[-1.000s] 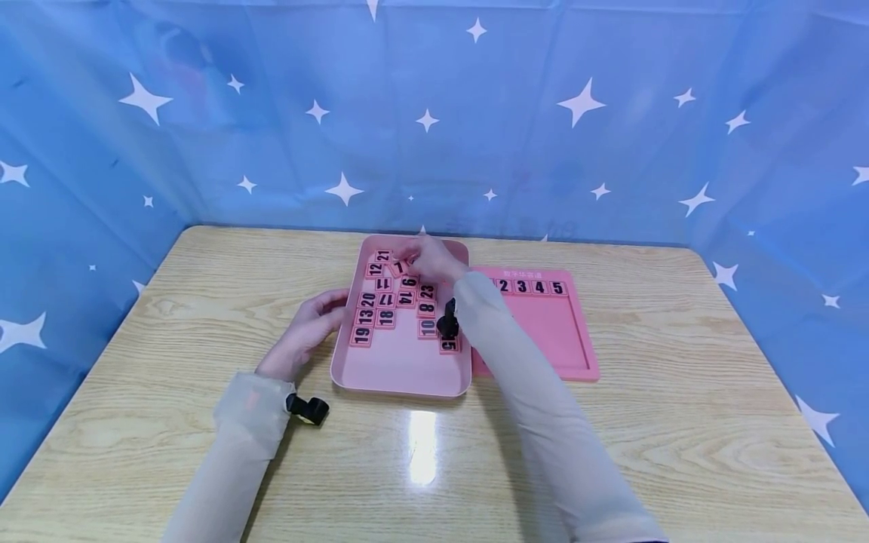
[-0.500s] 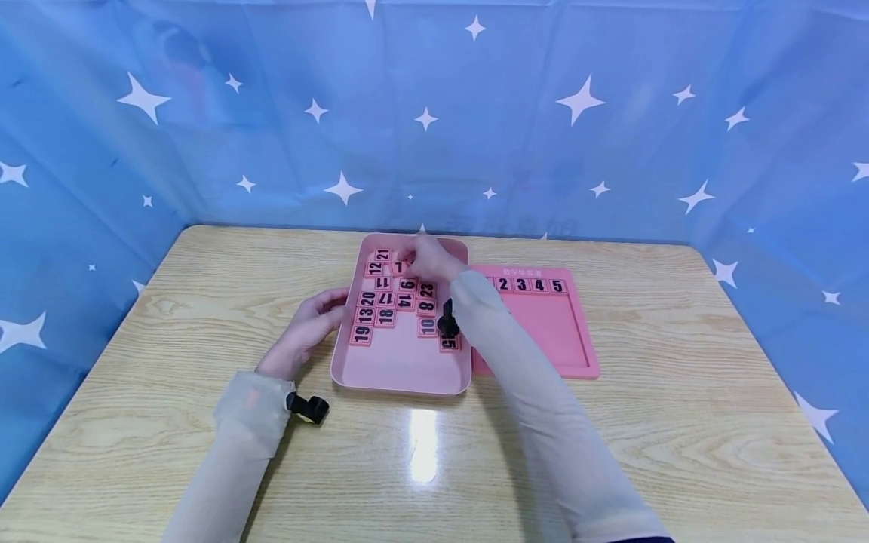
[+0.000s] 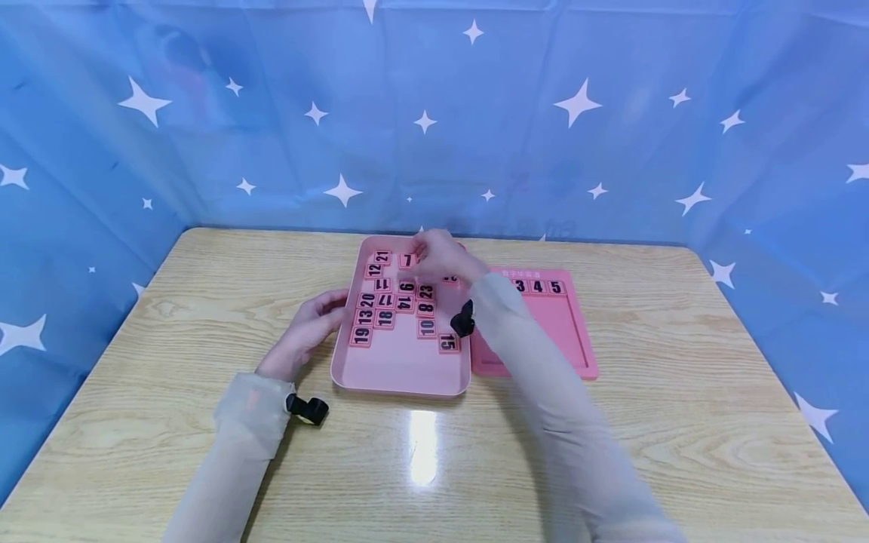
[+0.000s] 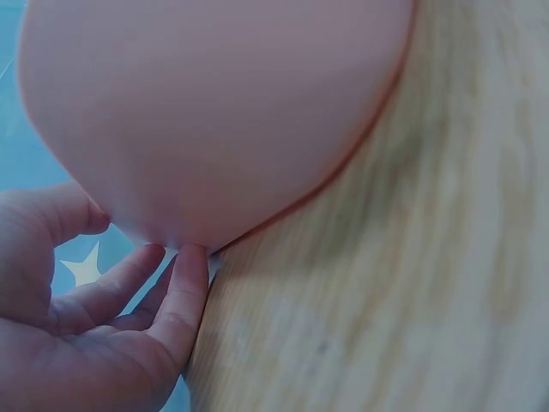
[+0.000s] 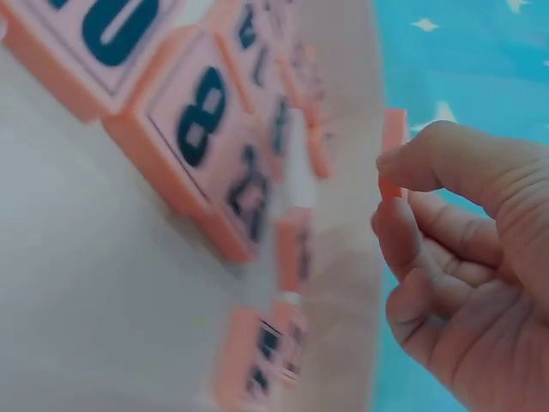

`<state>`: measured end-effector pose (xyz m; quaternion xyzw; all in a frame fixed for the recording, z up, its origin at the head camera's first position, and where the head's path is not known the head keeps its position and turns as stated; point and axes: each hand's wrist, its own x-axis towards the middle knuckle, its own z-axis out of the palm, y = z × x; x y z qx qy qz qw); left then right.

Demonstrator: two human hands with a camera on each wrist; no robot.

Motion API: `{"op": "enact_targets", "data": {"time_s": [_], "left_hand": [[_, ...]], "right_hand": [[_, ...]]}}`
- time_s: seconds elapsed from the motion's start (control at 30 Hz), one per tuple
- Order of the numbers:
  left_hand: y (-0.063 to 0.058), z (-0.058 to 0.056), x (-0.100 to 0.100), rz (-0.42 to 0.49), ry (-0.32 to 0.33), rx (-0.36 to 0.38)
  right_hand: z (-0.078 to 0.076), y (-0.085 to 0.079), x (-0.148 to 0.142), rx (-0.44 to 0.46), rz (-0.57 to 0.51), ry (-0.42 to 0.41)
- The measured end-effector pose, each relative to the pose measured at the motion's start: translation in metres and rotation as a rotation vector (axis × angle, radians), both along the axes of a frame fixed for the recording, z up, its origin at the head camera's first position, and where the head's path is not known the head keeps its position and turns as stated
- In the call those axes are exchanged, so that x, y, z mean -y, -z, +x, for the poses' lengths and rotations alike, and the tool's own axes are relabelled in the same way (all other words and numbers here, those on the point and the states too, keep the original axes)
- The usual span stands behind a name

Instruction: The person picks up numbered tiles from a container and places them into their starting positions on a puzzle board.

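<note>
A pink tray [image 3: 400, 373] of loose number tiles lies in the middle of the table. My right hand [image 3: 444, 256] is over its far part, pinching a pink number tile [image 3: 407, 261] marked 7 between thumb and fingers. The right wrist view shows this tile [image 5: 393, 146] edge-on, raised above the others. At the tray's left side rests my left hand [image 3: 308, 328], its relaxed fingertips [image 4: 190, 262] against the outer wall and its thumb near the rim. To the right, a pink frame board [image 3: 560, 332] carries a top row of tiles, 3, 4 and 5 visible; my right forearm covers part of it.
Tiles such as 19 [image 3: 361, 336], 18 [image 3: 384, 319], 10 [image 3: 426, 328] and 15 [image 3: 448, 343] lie turned various ways inside the tray. Behind the wooden table [image 3: 679, 377] hangs a blue curtain [image 3: 434, 151] with white stars.
My right hand has lifted the 7 tile and moved slightly right with it, away from the 12 and 21 tiles. The tile has turned upright in view. My left hand has stayed put.
</note>
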<state>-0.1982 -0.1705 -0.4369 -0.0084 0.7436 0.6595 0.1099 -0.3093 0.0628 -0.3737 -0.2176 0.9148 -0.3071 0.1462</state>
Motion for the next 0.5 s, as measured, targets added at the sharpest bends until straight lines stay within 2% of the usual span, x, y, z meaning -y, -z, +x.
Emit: {"op": "enact_targets", "data": {"time_s": [0.27, 0.5], "left_hand": [[-0.001, 0.001, 0.0, -0.001, -0.001, 0.007], [-0.001, 0.001, -0.001, 0.01, 0.006, 0.003]], "right_hand": [[0.016, -0.024, -0.041, -0.078, -0.075, -0.047], [0.03, -0.028, -0.086, -0.077, -0.057, -0.013]]}}
